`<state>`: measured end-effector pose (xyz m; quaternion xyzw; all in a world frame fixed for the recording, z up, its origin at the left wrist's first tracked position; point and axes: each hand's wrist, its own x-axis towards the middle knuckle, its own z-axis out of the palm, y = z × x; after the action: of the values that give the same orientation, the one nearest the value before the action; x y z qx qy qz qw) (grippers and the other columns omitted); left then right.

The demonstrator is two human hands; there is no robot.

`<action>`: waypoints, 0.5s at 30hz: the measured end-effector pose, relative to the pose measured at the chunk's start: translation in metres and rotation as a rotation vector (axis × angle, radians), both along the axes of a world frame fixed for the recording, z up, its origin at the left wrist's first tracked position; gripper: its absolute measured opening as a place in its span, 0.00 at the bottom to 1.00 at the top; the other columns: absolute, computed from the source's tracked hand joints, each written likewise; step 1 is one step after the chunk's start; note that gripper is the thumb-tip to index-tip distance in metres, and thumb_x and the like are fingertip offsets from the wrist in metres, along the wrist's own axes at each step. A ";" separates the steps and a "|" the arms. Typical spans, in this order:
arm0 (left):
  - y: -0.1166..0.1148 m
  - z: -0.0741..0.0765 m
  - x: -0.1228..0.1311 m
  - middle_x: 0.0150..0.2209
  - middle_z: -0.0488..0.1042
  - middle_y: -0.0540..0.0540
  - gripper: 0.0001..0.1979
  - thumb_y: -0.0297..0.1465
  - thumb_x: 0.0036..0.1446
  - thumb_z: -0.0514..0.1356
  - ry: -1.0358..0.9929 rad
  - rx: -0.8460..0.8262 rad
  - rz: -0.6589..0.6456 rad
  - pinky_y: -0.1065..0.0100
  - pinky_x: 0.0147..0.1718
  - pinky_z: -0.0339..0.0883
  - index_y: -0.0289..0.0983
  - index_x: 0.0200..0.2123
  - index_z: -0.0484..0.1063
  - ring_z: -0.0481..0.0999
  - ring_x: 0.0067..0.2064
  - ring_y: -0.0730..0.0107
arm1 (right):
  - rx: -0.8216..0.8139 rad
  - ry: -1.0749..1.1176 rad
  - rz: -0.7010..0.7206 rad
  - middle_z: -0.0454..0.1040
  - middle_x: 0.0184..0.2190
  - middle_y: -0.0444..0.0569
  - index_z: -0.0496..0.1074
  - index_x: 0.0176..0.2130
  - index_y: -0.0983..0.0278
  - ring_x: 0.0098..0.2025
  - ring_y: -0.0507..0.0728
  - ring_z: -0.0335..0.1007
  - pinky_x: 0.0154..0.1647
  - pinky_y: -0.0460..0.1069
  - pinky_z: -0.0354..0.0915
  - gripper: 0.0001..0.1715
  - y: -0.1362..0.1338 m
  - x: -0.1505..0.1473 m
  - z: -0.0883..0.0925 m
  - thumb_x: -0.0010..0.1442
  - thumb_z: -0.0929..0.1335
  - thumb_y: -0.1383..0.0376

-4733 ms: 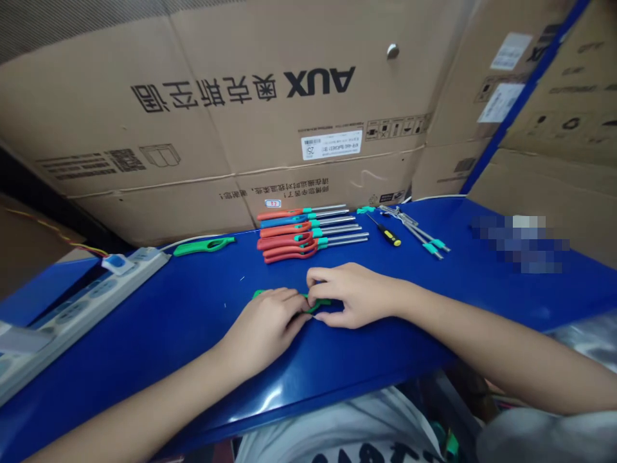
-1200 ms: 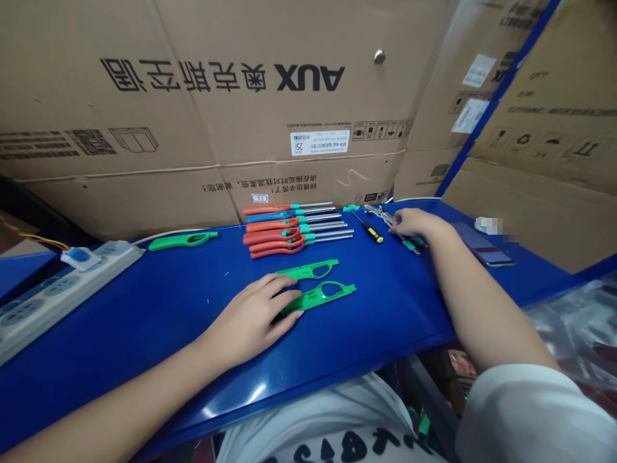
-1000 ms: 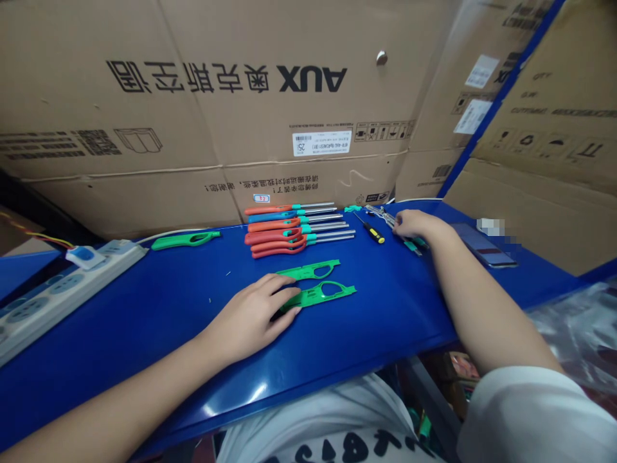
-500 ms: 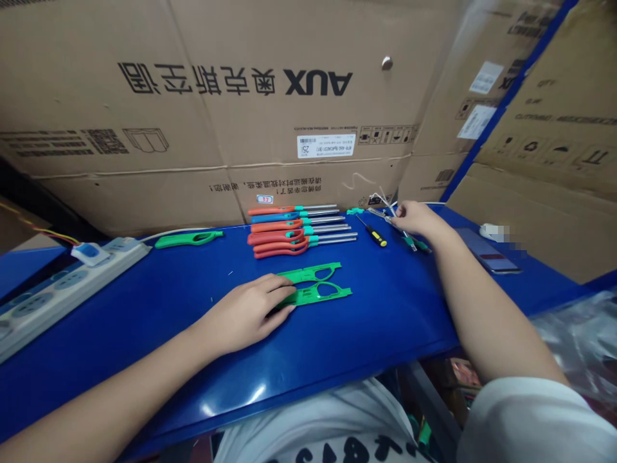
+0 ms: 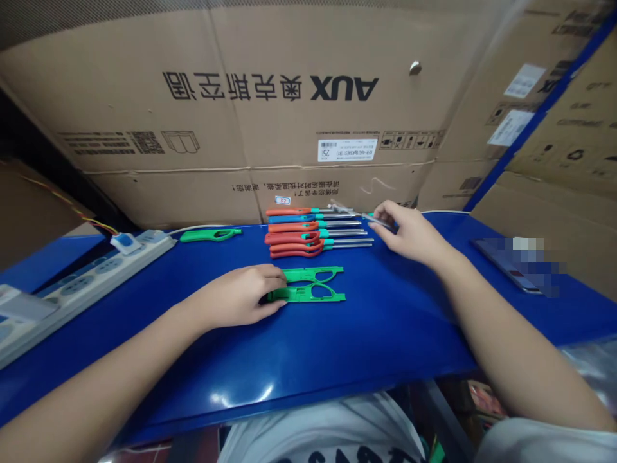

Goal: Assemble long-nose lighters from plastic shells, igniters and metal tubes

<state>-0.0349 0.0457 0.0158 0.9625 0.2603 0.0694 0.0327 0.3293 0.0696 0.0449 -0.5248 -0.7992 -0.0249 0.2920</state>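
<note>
Two green plastic lighter casing halves (image 5: 324,294) lie side by side on the blue table, each with an oval trigger opening. My left hand (image 5: 243,292) curls over their left ends, thumb below and fingers above, covering those ends. Farther back, my right hand (image 5: 409,233) pinches a thin silvery metal part (image 5: 378,222), blurred by motion; whitish strands appear near its far end. This part is held off the table, close to the metal tips of a row of finished-looking lighters (image 5: 294,239) with red, orange and blue handles.
A single green casing (image 5: 209,235) lies at the back left, beside a white power strip (image 5: 91,283) with cables. A phone (image 5: 506,265) lies at the right. Cardboard (image 5: 270,135) walls the back of the table (image 5: 308,347).
My right hand has lifted a thin metal part from the tools and clips at the back right and moved left toward the lighters. My left hand stays on the green casing halves. The view has shifted.
</note>
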 end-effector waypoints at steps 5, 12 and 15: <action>-0.006 0.001 0.007 0.45 0.79 0.41 0.13 0.39 0.63 0.62 -0.111 0.051 0.043 0.61 0.47 0.75 0.36 0.42 0.78 0.80 0.45 0.59 | 0.107 -0.106 0.246 0.77 0.36 0.49 0.69 0.42 0.62 0.34 0.56 0.73 0.35 0.48 0.64 0.06 -0.017 -0.026 -0.007 0.66 0.66 0.62; -0.017 -0.006 0.024 0.37 0.75 0.50 0.15 0.37 0.57 0.69 -0.734 -0.023 0.290 0.70 0.39 0.77 0.37 0.39 0.67 0.78 0.37 0.71 | 0.181 -0.129 0.389 0.78 0.37 0.49 0.70 0.43 0.62 0.36 0.56 0.76 0.34 0.48 0.66 0.05 -0.029 -0.038 -0.005 0.67 0.65 0.64; -0.022 -0.011 0.029 0.41 0.76 0.49 0.17 0.33 0.59 0.68 -0.792 -0.098 0.242 0.70 0.42 0.78 0.39 0.47 0.65 0.79 0.41 0.72 | 0.153 -0.143 0.388 0.79 0.38 0.50 0.71 0.43 0.63 0.37 0.57 0.76 0.35 0.48 0.67 0.07 -0.028 -0.038 -0.006 0.68 0.65 0.63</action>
<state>-0.0063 0.0238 0.0052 0.8212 0.3418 0.4251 0.1677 0.2909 0.0418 0.0390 -0.3346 -0.8995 -0.0662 0.2729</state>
